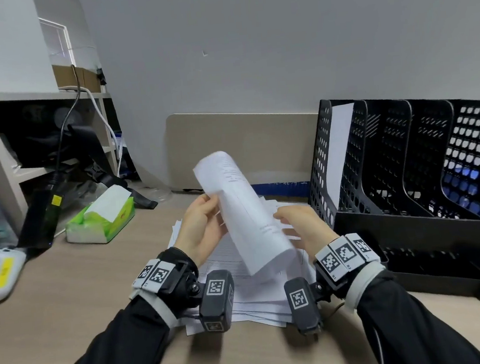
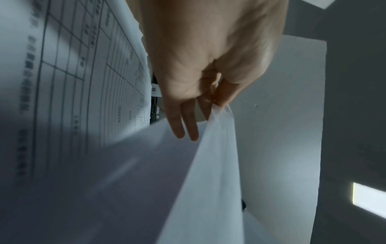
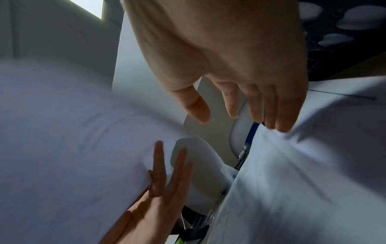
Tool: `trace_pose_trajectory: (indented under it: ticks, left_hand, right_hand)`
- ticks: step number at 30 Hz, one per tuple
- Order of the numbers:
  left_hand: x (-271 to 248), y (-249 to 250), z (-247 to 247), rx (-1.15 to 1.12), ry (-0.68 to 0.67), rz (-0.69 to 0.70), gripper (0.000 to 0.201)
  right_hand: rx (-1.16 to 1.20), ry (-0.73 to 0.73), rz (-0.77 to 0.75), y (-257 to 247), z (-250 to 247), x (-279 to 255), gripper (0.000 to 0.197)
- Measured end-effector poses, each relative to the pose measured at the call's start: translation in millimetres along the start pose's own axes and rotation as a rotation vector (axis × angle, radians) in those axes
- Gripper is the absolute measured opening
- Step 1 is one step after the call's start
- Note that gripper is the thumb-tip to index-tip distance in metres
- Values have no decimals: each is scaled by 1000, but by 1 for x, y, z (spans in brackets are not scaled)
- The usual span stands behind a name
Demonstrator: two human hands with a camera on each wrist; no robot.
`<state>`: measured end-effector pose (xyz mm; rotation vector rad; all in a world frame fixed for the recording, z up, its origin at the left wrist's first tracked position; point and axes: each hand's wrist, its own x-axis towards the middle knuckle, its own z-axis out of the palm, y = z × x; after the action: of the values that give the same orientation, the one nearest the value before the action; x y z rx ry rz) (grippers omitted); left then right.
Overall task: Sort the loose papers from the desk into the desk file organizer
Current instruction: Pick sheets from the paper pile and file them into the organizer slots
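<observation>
A curled bundle of white printed sheets (image 1: pixel 244 205) is held up over a messy pile of loose papers (image 1: pixel 258 297) on the desk. My left hand (image 1: pixel 214 202) pinches the bundle's left edge between thumb and forefinger; the left wrist view shows that pinch (image 2: pixel 215 105) with the other fingers straight. My right hand (image 1: pixel 283 215) sits at the bundle's right side, thumb and fingers spread (image 3: pixel 229 115), fingertips brushing a sheet, nothing pinched. The black perforated file organizer (image 1: pixel 407 165) stands to the right; one white sheet (image 1: pixel 341 148) stands in its leftmost slot.
A green tissue pack (image 1: pixel 102 221) lies left of the pile. Further left are a white handset with a yellow label (image 1: pixel 1 272), a black device (image 1: pixel 43 218) and a cluttered shelf unit (image 1: pixel 1 152). A beige panel (image 1: pixel 244 143) leans against the back wall.
</observation>
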<state>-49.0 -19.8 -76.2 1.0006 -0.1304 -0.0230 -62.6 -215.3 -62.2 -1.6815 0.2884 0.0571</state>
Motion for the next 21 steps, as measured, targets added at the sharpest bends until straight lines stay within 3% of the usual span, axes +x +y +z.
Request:
trace_pose_trajectory:
  ticks: [2,5,8,15,21]
  left_hand:
    - [2,4,-7,-66,-18,1,20]
    - [5,5,-11,-72,-8,-7,21]
    - [5,3,-11,-40,36,-30,28]
    - [3,9,-14,-177,-7,-111,51]
    - [3,8,-11,-172,-5,-56,35]
  right_hand:
    - [43,34,-29,-3,0,0,8]
    - [79,-41,-21,-5,0,-3,34]
    - [55,-109,28,-2,1,-4,49]
    - [-42,-170,54,1,-2,-9,45]
    - [-7,-163,66,2,-4,-10,45]
